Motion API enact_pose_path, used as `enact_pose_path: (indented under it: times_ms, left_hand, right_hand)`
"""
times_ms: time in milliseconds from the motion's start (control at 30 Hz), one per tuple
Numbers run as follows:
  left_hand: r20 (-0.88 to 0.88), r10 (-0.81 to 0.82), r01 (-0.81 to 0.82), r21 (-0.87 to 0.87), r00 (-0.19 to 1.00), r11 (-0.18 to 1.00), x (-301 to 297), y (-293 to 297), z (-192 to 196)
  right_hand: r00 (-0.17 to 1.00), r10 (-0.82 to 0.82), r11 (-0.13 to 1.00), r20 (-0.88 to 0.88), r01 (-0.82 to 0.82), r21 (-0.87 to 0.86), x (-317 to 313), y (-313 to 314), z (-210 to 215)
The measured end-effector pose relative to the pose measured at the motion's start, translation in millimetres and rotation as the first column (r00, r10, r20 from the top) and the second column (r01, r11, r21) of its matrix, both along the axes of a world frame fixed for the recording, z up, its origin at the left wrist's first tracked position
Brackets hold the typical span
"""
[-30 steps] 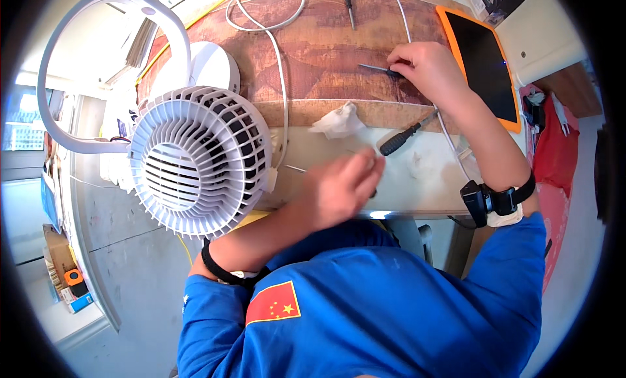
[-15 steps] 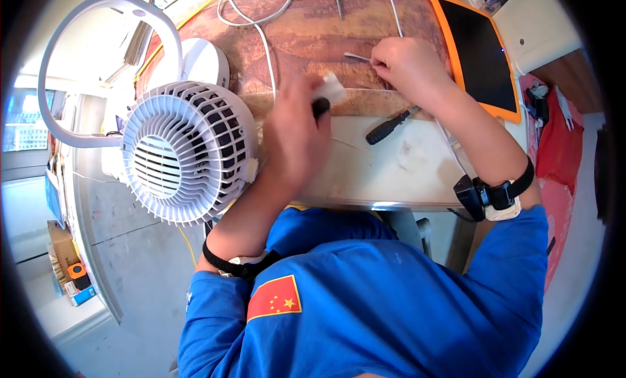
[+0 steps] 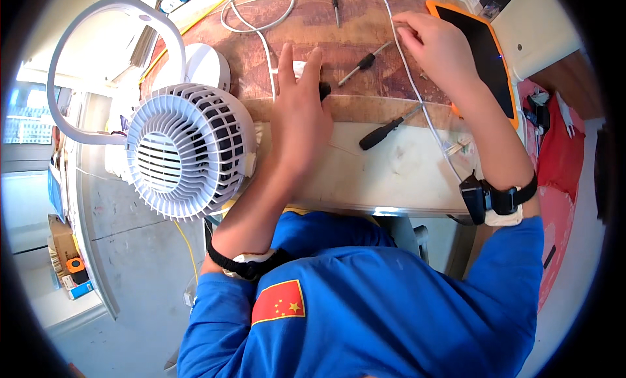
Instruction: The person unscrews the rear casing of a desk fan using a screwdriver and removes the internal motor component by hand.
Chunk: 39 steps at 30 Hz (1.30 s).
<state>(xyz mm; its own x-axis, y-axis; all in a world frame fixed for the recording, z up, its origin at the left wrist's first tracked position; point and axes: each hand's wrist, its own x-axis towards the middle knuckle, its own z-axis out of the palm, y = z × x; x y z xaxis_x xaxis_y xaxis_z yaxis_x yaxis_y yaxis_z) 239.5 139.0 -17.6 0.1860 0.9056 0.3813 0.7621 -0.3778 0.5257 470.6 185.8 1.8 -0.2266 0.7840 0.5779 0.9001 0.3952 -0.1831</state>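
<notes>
Head view: short screwdriver (image 3: 366, 62) left of parted, nearer right grip (image 3: 440, 49), slanting toward it; left grip (image 3: 300, 114) spread, hold unclear.

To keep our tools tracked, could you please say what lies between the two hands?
In the head view, a black-gripped screwdriver and a white cable.

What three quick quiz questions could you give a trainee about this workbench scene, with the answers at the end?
1. True or false: neither hand touches the black-handled screwdriver lying nearest the person's body.
2. Multiple choice: what colour is the frame of the tablet? A blue, B orange, C green.
3. Which hand is nearer the white fan?

Key: 1 true; 2 B; 3 the left hand.
</notes>
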Motion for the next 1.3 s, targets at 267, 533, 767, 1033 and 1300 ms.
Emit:
enact_pose_path:
  times_ms: [267,533,767,1033,1300]
  left_hand:
    - [-0.105,-0.389,0.389,-0.021,0.915,0.921,-37.9,-50.6,-8.8]
    - [-0.269,-0.473,0.509,0.079,0.839,0.857,-50.5,-55.7,-19.3]
    - [-0.233,-0.540,0.554,-0.003,0.809,0.832,-53.7,-51.1,-18.3]
    - [-0.169,-0.580,0.587,-0.006,0.797,0.809,-53.7,-47.1,-17.7]
    - [-0.125,-0.602,0.600,-0.055,0.789,0.798,-53.6,-46.0,-17.5]
  right_hand:
    - [0.966,0.259,0.928,0.012,-0.246,-0.280,-15.8,-15.1,-3.6]
    - [0.915,0.162,0.961,0.371,-0.061,-0.269,-50.7,21.3,-27.6]
    - [0.938,-0.018,0.972,0.347,0.097,-0.214,-42.8,35.3,-27.5]
    - [0.884,0.390,0.475,-0.257,-0.432,-0.766,-13.3,-28.9,26.7]
    - [0.909,0.409,0.672,-0.080,-0.359,-0.648,-8.2,-65.6,0.2]
